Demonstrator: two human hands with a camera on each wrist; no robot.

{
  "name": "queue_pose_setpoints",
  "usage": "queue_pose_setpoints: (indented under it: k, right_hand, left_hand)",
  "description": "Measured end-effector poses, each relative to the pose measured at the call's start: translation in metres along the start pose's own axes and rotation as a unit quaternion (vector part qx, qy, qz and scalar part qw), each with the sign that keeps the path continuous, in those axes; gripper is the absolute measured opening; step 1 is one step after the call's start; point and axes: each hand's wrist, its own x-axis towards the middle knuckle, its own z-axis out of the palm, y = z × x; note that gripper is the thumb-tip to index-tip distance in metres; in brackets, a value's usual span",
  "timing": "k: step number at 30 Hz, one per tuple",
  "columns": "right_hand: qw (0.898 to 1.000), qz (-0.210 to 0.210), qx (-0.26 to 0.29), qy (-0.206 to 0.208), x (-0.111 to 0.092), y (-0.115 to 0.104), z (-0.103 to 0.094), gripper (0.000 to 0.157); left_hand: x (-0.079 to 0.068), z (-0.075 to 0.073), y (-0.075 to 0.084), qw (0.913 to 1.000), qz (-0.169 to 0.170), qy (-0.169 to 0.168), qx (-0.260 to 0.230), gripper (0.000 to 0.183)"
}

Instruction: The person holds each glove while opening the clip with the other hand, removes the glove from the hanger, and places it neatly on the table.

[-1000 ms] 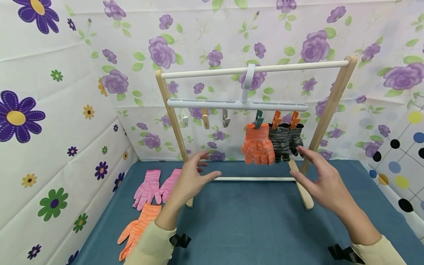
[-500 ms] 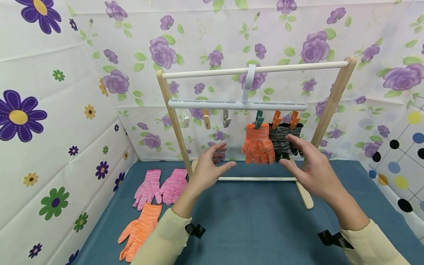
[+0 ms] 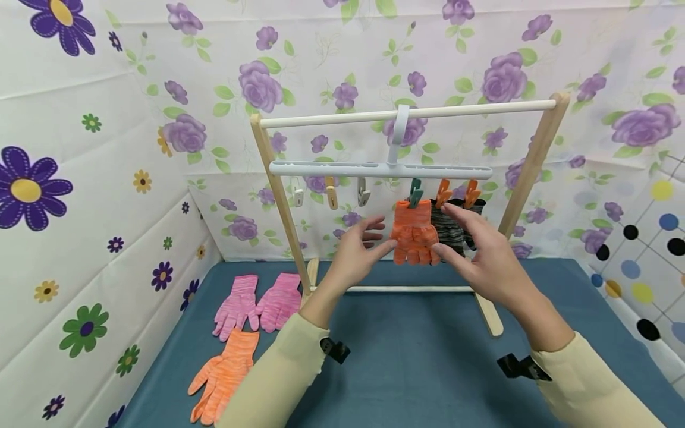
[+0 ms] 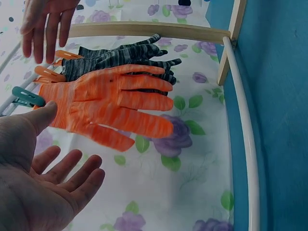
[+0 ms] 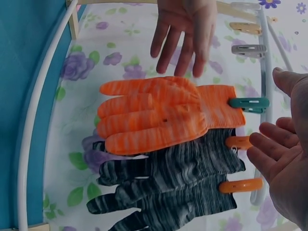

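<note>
An orange glove (image 3: 413, 232) hangs by its cuff from a green clothespin (image 3: 415, 193) on a pale grey hanger (image 3: 342, 169). Beside it two black-and-grey gloves (image 5: 168, 168) hang from orange clothespins (image 3: 443, 191). My left hand (image 3: 358, 252) is just left of the orange glove, fingers apart and relaxed, its thumb near the glove's edge in the head view. My right hand (image 3: 484, 255) is on the other side, partly in front of the black-and-grey gloves, fingers relaxed. Both hands hold nothing.
The hanger hooks over the white rod of a wooden rack (image 3: 527, 169). Several bare clothespins (image 3: 332, 193) hang on its left half. Two pink gloves (image 3: 278, 302) and another orange glove (image 3: 227, 374) lie at left on the blue cloth (image 3: 407, 368). Floral sheets stand behind.
Both hands have moved inward toward the hanging orange glove, the left going right and the right going left. The gloves and rack stay in place.
</note>
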Motion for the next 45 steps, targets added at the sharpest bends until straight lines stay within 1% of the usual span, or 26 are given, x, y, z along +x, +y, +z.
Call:
queue_pose_setpoints:
  k: [6, 11, 17, 21, 24, 28, 35, 40, 45]
  right_hand:
    - [1.000, 0.008, 0.017, 0.000, 0.012, -0.005, 0.005, 0.076]
    - [0.999, 0.016, 0.036, 0.000, 0.022, -0.007, 0.008, 0.074]
    - [0.999, 0.015, 0.039, 0.005, 0.031, -0.008, 0.015, 0.073]
    - [0.999, 0.021, 0.046, 0.007, 0.036, -0.009, 0.018, 0.073]
    - [0.998, 0.029, 0.057, 0.004, 0.040, -0.010, 0.020, 0.072]
    - [0.996, 0.046, 0.081, -0.005, 0.044, -0.011, 0.022, 0.069]
    - [0.987, 0.080, 0.140, -0.014, 0.049, -0.012, 0.025, 0.062]
    - [0.981, 0.102, 0.164, -0.011, 0.054, -0.014, 0.028, 0.060]
    - [0.978, 0.119, 0.169, -0.005, 0.060, -0.014, 0.031, 0.058]
  left_hand:
    - [0.015, 0.009, 0.003, 1.0000, 0.001, 0.002, -0.008, 0.057]
    - [0.023, 0.014, 0.003, 0.9999, -0.001, 0.007, -0.009, 0.052]
    - [0.028, 0.019, 0.003, 0.9998, -0.002, 0.008, -0.017, 0.040]
    - [0.030, 0.019, 0.003, 0.9999, -0.001, 0.013, -0.011, 0.032]
    - [0.030, 0.018, 0.002, 0.9998, 0.003, 0.009, -0.016, 0.029]
    - [0.029, 0.015, 0.001, 0.9992, 0.006, -0.008, -0.039, 0.028]
    - [0.025, 0.011, 0.000, 0.9950, 0.002, -0.054, -0.084, 0.029]
    - [0.023, 0.009, 0.000, 0.9901, -0.004, -0.075, -0.118, 0.032]
    - [0.020, 0.006, 0.001, 0.9880, -0.011, -0.087, -0.127, 0.032]
